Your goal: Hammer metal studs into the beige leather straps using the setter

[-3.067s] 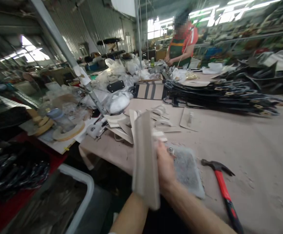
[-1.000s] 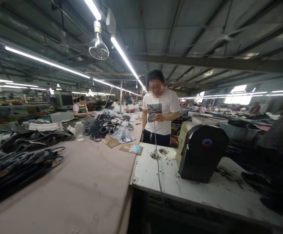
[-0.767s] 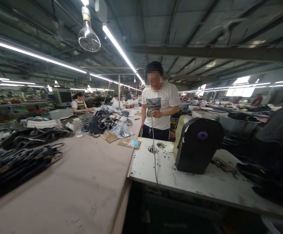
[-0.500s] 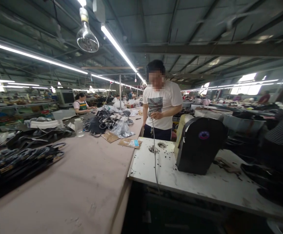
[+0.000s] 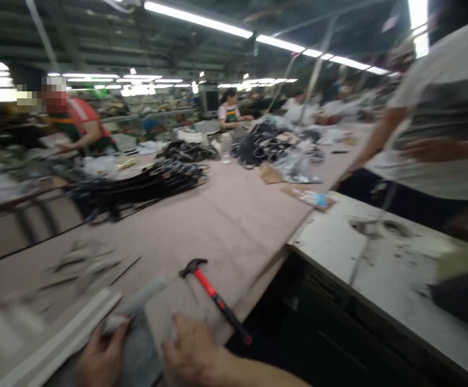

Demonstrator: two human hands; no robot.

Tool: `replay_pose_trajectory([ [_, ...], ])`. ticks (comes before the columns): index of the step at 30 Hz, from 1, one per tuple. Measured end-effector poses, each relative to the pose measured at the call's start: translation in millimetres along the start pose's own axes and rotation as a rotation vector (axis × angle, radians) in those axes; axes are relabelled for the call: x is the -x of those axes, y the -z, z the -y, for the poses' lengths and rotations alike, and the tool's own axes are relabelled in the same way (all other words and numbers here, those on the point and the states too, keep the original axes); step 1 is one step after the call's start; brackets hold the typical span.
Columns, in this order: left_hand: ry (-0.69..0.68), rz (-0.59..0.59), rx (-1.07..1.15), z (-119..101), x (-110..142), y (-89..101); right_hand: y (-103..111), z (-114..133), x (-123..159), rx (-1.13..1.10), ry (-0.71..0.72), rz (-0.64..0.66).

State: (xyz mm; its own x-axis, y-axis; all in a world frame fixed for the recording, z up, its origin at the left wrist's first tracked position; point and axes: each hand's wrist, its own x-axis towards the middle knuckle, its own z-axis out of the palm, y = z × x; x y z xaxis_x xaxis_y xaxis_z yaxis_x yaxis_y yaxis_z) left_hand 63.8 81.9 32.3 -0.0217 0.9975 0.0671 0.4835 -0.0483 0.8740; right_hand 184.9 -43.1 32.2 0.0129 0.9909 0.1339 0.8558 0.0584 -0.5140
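Observation:
My left hand (image 5: 103, 352) is at the bottom edge, thumb and finger closed around a small whitish piece (image 5: 115, 322), its kind unclear in the blur. Beneath it lies a fuzzy grey piece of material (image 5: 139, 336). My right hand (image 5: 191, 346) rests over a pale flat panel (image 5: 163, 306) with its fingers curled together; whatever they pinch is too blurred to name. Just beyond, a claw hammer (image 5: 215, 298) with a red and black handle lies on the table, touched by neither hand.
Pale strips (image 5: 62, 341) lie left of my hands. A long stack of black strap-like pieces (image 5: 145, 185) is farther up the table (image 5: 226, 215). At right stands a white machine bench (image 5: 331, 231), a person in a white shirt (image 5: 444, 118) behind it. Another person in red (image 5: 83, 115) bends at left.
My view has swung left and down. Both my hands, the hammer and the pale pieces now show; the black machine has mostly left the view at right.

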Motion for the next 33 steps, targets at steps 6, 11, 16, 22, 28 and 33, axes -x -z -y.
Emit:
replay_pose_trajectory([
  [6, 0.103, -0.091, 0.355, 55, 18, 41.8, -19, -12, -3, -0.272, -0.224, 0.152],
  [11, 0.088, 0.006, 0.559, 35, 12, 9.4, -13, -13, 0, -0.304, -0.234, 0.189],
  [16, 0.079, 0.152, 0.596, 29, 10, -13.0, -15, -13, -4, -0.321, -0.233, 0.224],
  [22, 0.051, 0.213, 0.564, 44, 8, -23.8, -17, -10, -5, -0.373, -0.232, 0.224],
  [28, 0.033, 0.248, 0.517, 44, 9, -21.9, 1, -27, -13, -0.314, -0.168, 0.038],
  [33, 0.017, 0.269, 0.488, 42, 10, -20.9, 21, -92, -18, 0.12, -0.205, -0.079],
])
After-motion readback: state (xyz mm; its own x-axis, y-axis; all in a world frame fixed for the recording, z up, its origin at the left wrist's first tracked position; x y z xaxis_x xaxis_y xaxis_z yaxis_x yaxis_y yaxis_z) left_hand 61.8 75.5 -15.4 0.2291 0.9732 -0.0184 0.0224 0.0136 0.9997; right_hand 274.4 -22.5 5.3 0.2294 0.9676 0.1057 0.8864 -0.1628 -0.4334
